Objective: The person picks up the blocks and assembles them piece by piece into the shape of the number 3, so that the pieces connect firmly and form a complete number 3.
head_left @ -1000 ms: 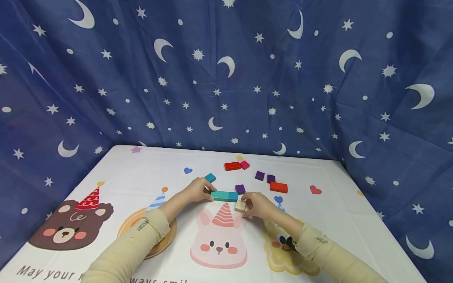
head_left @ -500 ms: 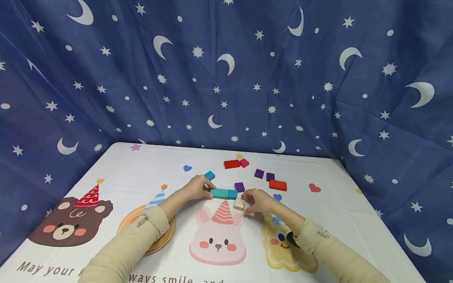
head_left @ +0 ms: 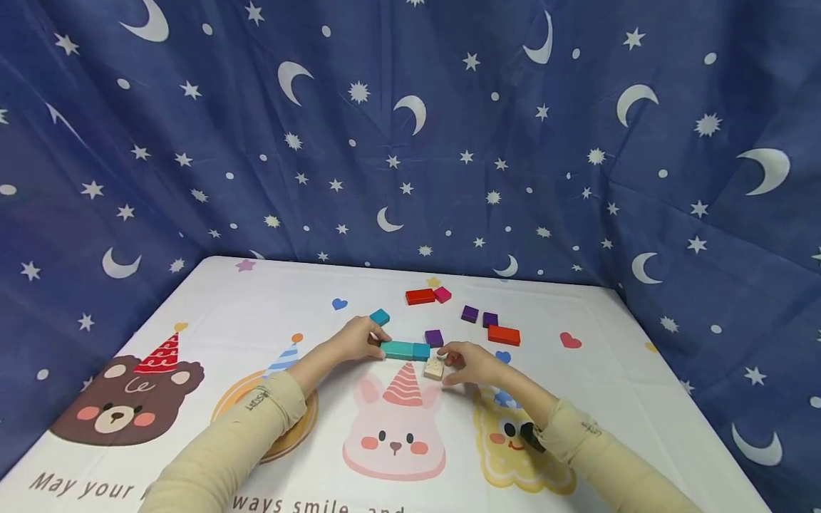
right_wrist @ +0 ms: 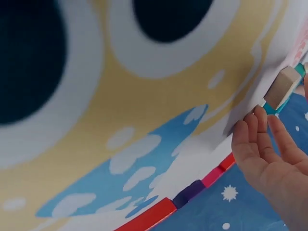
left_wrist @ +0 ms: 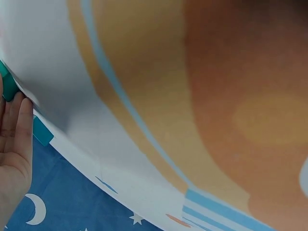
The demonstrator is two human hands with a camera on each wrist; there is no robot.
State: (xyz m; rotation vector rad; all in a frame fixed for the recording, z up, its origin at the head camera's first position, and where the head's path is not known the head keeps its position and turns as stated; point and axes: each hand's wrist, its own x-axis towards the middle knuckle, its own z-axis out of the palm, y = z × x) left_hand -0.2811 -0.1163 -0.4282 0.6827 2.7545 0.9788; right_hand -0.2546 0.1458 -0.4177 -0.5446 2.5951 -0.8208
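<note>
My left hand [head_left: 355,339] pinches the left end of a long teal block [head_left: 398,350] between thumb and fingers. Against that block's right end sits a short blue block [head_left: 421,351], in line with it. A pale wooden block [head_left: 433,368], speckled on top, lies just in front of the blue one. My right hand [head_left: 473,364] is at its right side, fingers loosely bent and a small gap between them and the wood. In the right wrist view, the wooden block [right_wrist: 282,87] stands apart from the fingertips [right_wrist: 260,111]. Behind the left hand lies another blue block [head_left: 380,317].
A purple block [head_left: 434,338] lies just behind the teal row. Farther back are a red block [head_left: 420,296] touching a pink block [head_left: 442,294], and two purple blocks [head_left: 470,313] near an orange-red block [head_left: 504,335]. A starry blue curtain [head_left: 410,142] borders the white printed tablecloth [head_left: 269,292].
My right hand has loosened from the wooden block and drawn slightly to the right. The left hand stays at the teal block. The whole view has shifted a little.
</note>
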